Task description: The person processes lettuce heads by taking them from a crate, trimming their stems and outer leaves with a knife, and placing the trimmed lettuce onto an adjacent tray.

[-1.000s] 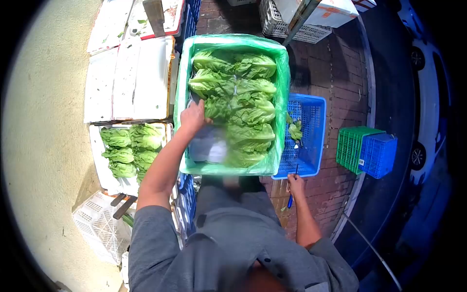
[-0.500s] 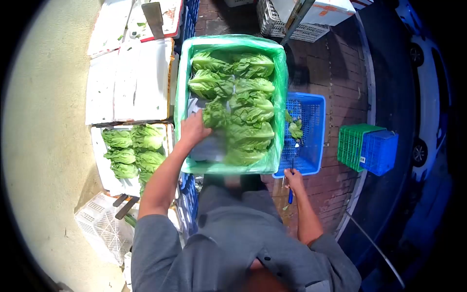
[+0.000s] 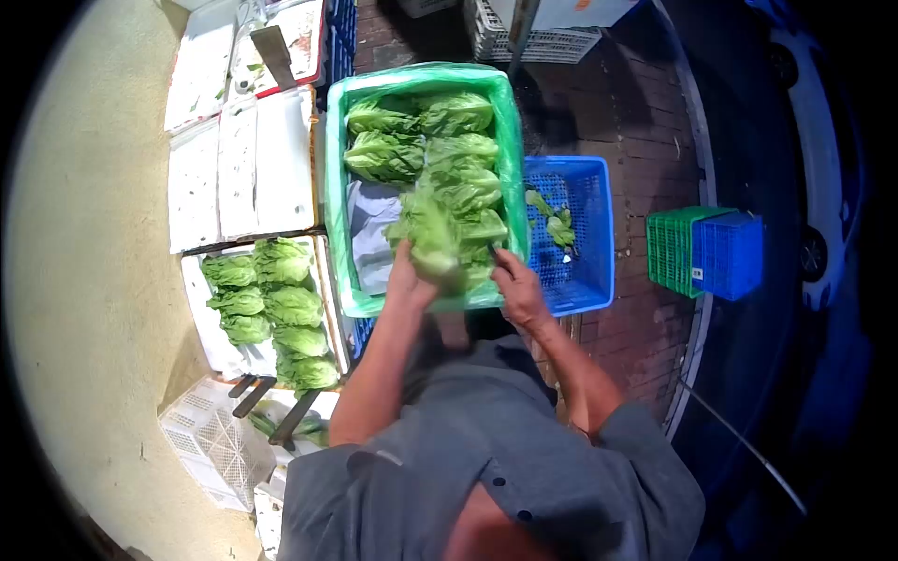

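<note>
Rows of lettuce (image 3: 458, 187) lie in a box lined with green plastic (image 3: 516, 187), where a grey sheet (image 3: 373, 234) shows at the left. My left hand (image 3: 412, 279) grips a head of lettuce (image 3: 428, 238), blurred by motion, over the box's near part. My right hand (image 3: 520, 288) is closed around a knife at the near right corner, close to that lettuce. Of the knife (image 3: 493, 251), only a small dark part shows by the fingers; the rest is hidden.
To the right of the box sits a blue basket (image 3: 599, 234) with loose leaves. On the left, a white foam tray (image 3: 208, 318) holds more lettuce, with white foam boxes (image 3: 271, 168) beyond. Green (image 3: 669, 251) and blue crates (image 3: 730, 257) stand at the right.
My left hand has moved right and nearer, lifting a lettuce from the left column. My right hand has come up from below the blue basket to the box with the knife.
</note>
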### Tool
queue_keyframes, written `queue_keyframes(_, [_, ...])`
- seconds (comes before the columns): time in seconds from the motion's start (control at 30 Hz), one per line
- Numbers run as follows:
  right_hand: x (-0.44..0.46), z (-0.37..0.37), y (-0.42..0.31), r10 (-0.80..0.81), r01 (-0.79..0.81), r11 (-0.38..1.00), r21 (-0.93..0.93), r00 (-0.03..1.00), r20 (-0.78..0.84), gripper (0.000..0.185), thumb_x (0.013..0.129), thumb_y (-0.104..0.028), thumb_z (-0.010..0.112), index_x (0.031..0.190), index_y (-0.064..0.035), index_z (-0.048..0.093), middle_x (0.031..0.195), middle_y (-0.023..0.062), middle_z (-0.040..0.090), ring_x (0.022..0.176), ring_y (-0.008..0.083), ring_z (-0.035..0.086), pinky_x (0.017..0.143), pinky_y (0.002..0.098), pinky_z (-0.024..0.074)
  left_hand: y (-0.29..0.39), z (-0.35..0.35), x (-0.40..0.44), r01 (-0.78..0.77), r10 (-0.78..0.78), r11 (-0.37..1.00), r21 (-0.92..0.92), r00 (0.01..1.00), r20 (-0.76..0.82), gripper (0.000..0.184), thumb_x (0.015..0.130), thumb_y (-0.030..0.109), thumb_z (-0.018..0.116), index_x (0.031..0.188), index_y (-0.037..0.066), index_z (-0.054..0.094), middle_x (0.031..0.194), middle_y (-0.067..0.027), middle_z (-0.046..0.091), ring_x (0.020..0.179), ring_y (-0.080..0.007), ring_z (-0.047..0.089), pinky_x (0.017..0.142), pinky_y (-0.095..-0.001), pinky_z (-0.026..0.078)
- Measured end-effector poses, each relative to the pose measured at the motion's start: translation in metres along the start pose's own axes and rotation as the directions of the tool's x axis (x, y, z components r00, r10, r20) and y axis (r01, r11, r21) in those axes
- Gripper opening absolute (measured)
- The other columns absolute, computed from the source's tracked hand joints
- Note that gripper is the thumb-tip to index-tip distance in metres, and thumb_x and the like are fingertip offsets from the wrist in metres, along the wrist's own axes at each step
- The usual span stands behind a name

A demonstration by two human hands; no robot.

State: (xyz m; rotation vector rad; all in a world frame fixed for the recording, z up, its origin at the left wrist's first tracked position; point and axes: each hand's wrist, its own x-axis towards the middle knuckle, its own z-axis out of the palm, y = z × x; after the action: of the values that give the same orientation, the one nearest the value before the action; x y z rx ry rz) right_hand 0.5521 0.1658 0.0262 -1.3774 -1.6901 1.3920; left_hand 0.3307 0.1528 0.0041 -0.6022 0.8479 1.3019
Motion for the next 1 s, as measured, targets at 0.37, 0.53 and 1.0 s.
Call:
queue_keyframes(0.37, [-0.01,0.021,-0.034,-0.29,0.273,0.927,-0.259,0.957,-0.031,0.069,0.084,-0.021,0.071,0.14,0.0065,0.041,0.094,0.0267,0.066,0.076,0.0421,0.066,0.066,0.0451,0.0533,-0.051,0.027,-0.021,0.073,-0.073,0.997,-0.003,0.997,-0.039,0.052,0.103,0.043,0.028,0.126,0.006,0.055,0.119,-0.013,0.062,0.111,-0.0286,0.058,0.099,-0.0455,0.046])
queue_keyframes(0.53, [-0.008,0.015,-0.04,-0.258,0.239,0.937,-0.254,0.965,-0.045,0.065,0.085,-0.023,0.07,0.138,0.0051,0.044,0.087,0.0243,0.066,0.073,0.0405,0.066,0.064,0.0456,0.0523,-0.06,0.035,-0.025,0.041,-0.043,0.999,-0.026,0.997,-0.065,0.052,0.103,0.044,0.027,0.123,0.006,0.057,0.117,-0.0126,0.063,0.109,-0.0292,0.058,0.098,-0.0469,0.046])
queue_keyframes(1.0, [-0.004,0.003,-0.043,-0.311,0.304,0.895,-0.326,0.95,0.034,0.058,0.087,-0.013,0.067,0.138,0.0054,0.045,0.095,0.0253,0.066,0.081,0.0392,0.067,0.068,0.0416,0.0536,-0.062,0.028,-0.017,0.066,-0.069,0.995,-0.072,0.997,-0.04,0.046,0.101,0.039,0.032,0.118,0.007,0.059,0.113,-0.0102,0.064,0.103,-0.0275,0.06,0.097,-0.0454,0.047])
